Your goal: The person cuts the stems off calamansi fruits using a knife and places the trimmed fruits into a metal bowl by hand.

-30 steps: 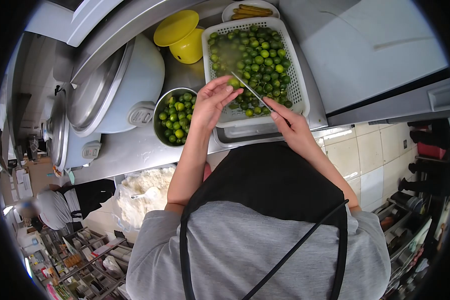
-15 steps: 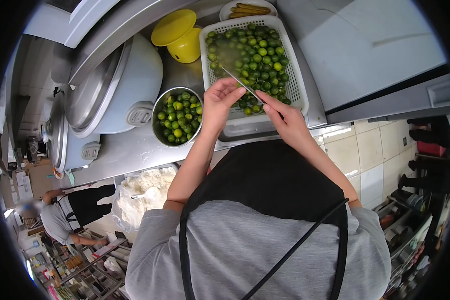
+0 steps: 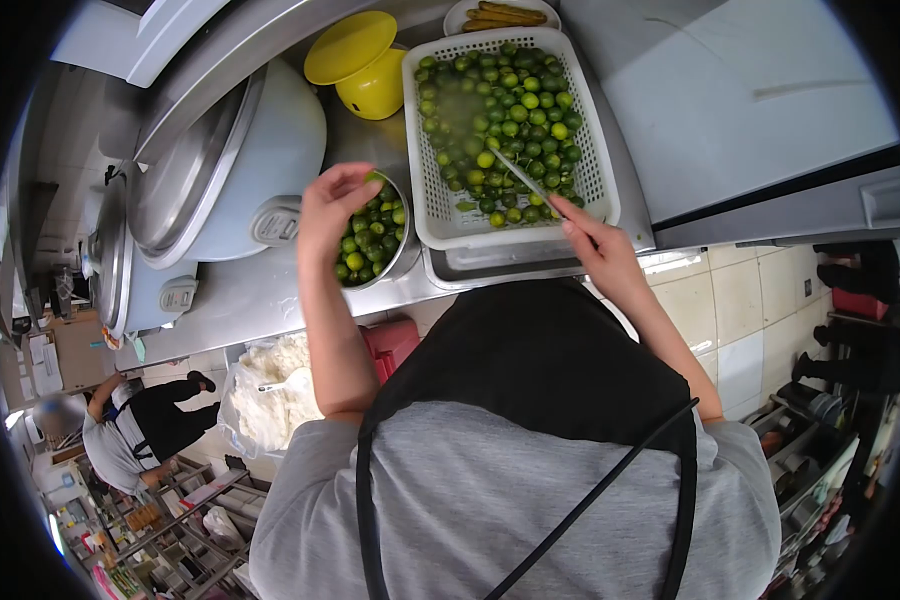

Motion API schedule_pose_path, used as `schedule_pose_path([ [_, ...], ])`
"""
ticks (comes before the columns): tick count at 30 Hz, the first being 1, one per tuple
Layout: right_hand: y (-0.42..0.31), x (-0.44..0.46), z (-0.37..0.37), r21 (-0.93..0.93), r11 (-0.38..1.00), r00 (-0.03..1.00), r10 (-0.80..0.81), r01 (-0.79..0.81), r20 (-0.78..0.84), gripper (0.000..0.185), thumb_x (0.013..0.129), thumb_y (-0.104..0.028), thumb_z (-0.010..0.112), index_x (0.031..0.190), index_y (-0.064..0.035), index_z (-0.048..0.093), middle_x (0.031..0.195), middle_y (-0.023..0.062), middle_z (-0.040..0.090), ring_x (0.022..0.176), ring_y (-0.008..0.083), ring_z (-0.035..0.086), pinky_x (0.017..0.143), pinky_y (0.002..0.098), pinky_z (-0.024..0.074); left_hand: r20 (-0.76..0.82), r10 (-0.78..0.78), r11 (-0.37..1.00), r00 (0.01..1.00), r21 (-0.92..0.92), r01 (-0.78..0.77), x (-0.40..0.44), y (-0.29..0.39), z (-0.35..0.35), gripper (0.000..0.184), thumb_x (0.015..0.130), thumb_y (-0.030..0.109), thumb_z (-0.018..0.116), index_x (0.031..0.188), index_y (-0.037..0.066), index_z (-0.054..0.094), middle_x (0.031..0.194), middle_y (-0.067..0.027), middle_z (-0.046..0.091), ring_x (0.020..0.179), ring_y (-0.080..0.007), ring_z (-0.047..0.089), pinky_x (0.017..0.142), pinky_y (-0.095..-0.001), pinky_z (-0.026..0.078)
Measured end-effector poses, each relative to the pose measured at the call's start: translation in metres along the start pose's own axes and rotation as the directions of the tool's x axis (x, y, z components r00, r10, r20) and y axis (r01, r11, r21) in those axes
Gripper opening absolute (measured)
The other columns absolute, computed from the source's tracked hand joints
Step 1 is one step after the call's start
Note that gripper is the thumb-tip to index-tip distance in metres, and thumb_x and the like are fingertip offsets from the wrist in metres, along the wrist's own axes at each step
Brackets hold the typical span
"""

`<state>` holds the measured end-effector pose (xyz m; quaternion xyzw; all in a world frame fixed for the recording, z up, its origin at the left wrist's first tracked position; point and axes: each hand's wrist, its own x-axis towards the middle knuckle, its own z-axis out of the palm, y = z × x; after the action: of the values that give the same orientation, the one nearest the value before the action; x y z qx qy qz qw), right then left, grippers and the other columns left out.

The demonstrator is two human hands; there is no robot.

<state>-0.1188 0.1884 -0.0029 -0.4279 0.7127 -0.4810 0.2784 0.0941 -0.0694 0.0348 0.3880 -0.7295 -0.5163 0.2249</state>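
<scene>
My left hand (image 3: 332, 212) is over the steel bowl (image 3: 408, 240), its fingers curled round a small green lime (image 3: 375, 177) at the fingertips. Below it, small limes (image 3: 377, 238) fill the bowl, partly covered by the hand. My right hand (image 3: 600, 258) grips a knife (image 3: 522, 175) by its handle. The blade points up and left above a white perforated basket (image 3: 510, 238) that holds many more green limes (image 3: 515, 110), a few of them yellowish.
Left of the bowl stand large rice cookers (image 3: 290, 130). A yellow container (image 3: 370, 90) and a plate of brown sticks (image 3: 505, 15) lie behind. Below the counter is a bag of white stuff (image 3: 260, 410) with a scoop. Another person (image 3: 135, 430) is at the lower left.
My left hand has moved left from the knife to above the steel bowl. The right hand, with the knife, has shifted slightly right and down, away from the left hand.
</scene>
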Motion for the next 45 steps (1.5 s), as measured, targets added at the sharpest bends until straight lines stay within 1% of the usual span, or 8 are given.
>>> schedule_pose_path([
  [3,0.003,0.000,-0.011,0.001,1.000,0.998,0.027,-0.027,-0.058,0.031,0.091,-0.020,0.049,0.121,-0.0140,0.053,0.112,0.0124,0.060,0.101,0.0238,0.060,0.084,0.0279,0.0443,-0.016,0.180,0.708,0.984,0.696,-0.118,-0.004,0.001,-0.022,0.025,0.069,0.008,0.069,0.093,0.002,0.066,0.083,-0.0089,0.065,0.076,-0.0202,0.062,0.071,-0.0296,0.048],
  [10,-0.013,0.007,-0.009,-0.021,0.999,0.996,-0.047,0.046,-0.075,0.032,0.090,-0.018,0.051,0.121,-0.0116,0.053,0.114,0.0134,0.059,0.102,0.0248,0.060,0.086,0.0285,0.0437,0.530,0.057,0.550,0.846,0.690,-0.469,0.024,-0.025,0.114,0.022,0.070,0.011,0.062,0.090,0.014,0.070,0.088,-0.0100,0.066,0.081,-0.0286,0.063,0.074,-0.0361,0.050],
  [17,-0.020,0.001,-0.010,-0.004,1.000,0.998,-0.005,0.005,-0.056,0.032,0.090,-0.017,0.051,0.121,-0.0116,0.053,0.114,0.0133,0.059,0.102,0.0247,0.059,0.086,0.0282,0.0437,0.550,-0.139,0.293,0.823,0.817,-0.496,0.033,-0.037,0.145,0.023,0.070,0.013,0.064,0.092,0.012,0.068,0.090,-0.0138,0.064,0.086,-0.0305,0.062,0.075,-0.0379,0.050],
  [24,-0.013,0.000,-0.009,0.038,0.995,0.995,0.092,-0.091,-0.045,0.032,0.090,-0.017,0.050,0.121,-0.0101,0.053,0.116,0.0125,0.058,0.103,0.0235,0.059,0.087,0.0285,0.0431,0.277,0.135,0.964,0.951,0.184,-0.190,0.013,-0.022,0.110,0.026,0.072,0.005,0.068,0.097,0.005,0.064,0.089,-0.0120,0.063,0.079,-0.0183,0.062,0.073,-0.0297,0.050],
  [25,-0.011,0.001,-0.006,0.056,0.998,0.999,0.026,-0.023,-0.043,0.032,0.091,-0.017,0.050,0.122,-0.0096,0.052,0.116,0.0123,0.058,0.105,0.0229,0.058,0.088,0.0285,0.0427,0.268,0.005,0.975,0.963,-0.213,0.055,0.012,-0.022,0.108,0.028,0.072,0.002,0.069,0.100,0.005,0.064,0.088,-0.0104,0.064,0.079,-0.0140,0.061,0.073,-0.0263,0.049],
  [31,-0.017,0.001,0.007,0.154,0.988,0.997,0.001,-0.012,0.072,0.033,0.091,-0.017,0.049,0.123,-0.0086,0.051,0.116,0.0124,0.058,0.105,0.0205,0.057,0.088,0.0271,0.0419,0.249,-0.054,0.788,0.967,-0.585,0.194,-0.004,-0.001,0.098,0.032,0.074,-0.003,0.067,0.105,0.000,0.059,0.084,-0.0038,0.061,0.075,-0.0096,0.059,0.071,-0.0225,0.048],
  [38,-0.010,0.006,0.004,0.167,0.955,0.969,0.234,-0.244,0.078,0.034,0.092,-0.020,0.047,0.124,-0.0080,0.050,0.116,0.0132,0.058,0.105,0.0186,0.056,0.090,0.0265,0.0392,0.117,0.066,0.919,0.991,-0.393,-0.015,-0.005,0.000,0.095,0.029,0.077,-0.004,0.062,0.106,-0.001,0.058,0.093,-0.0063,0.062,0.083,-0.0107,0.059,0.074,-0.0226,0.047],
  [45,-0.017,0.000,0.006,0.213,0.969,0.991,0.118,-0.128,0.059,0.033,0.093,-0.019,0.046,0.124,-0.0075,0.050,0.121,0.0126,0.055,0.108,0.0199,0.054,0.092,0.0266,0.0374,0.180,0.059,0.650,0.982,-0.754,0.099,-0.005,0.006,0.100,0.029,0.081,-0.005,0.054,0.110,-0.004,0.054,0.098,-0.0123,0.061,0.099,-0.0227,0.058,0.088,-0.0325,0.048],
])
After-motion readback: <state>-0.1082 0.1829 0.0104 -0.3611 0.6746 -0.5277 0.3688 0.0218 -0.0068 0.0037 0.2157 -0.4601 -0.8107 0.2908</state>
